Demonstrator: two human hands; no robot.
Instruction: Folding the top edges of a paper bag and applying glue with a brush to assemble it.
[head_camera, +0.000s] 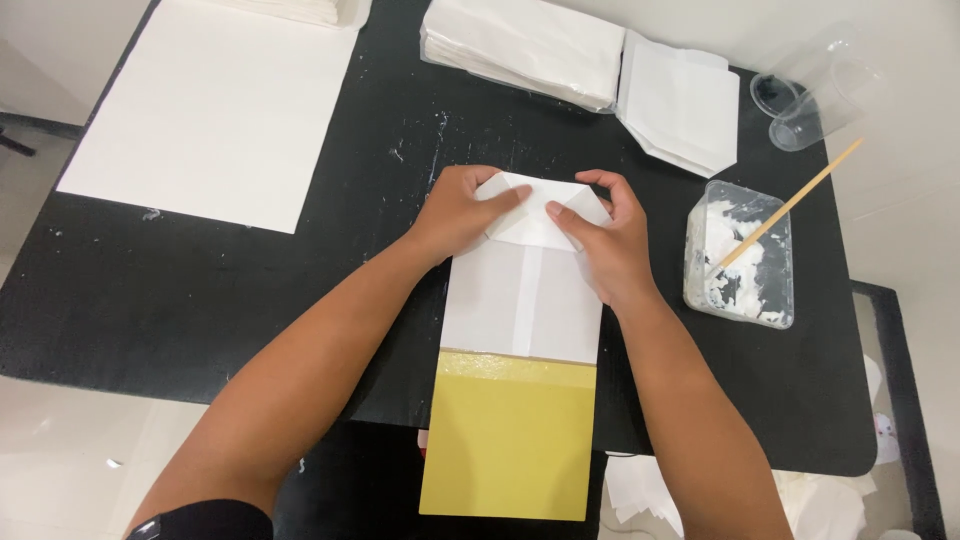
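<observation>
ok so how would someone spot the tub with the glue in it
Start at the black table and go to its right edge, beside the person's right hand. There sits a small clear square plastic tub smeared with white paste, a thin wooden stick leaning out of it. The clear cups behind it hold no paste.

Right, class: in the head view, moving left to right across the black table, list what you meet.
Large white sheet → left hand → right hand, both on the folded white paper bag → paste tub with wooden stick → clear plastic cups.
</observation>
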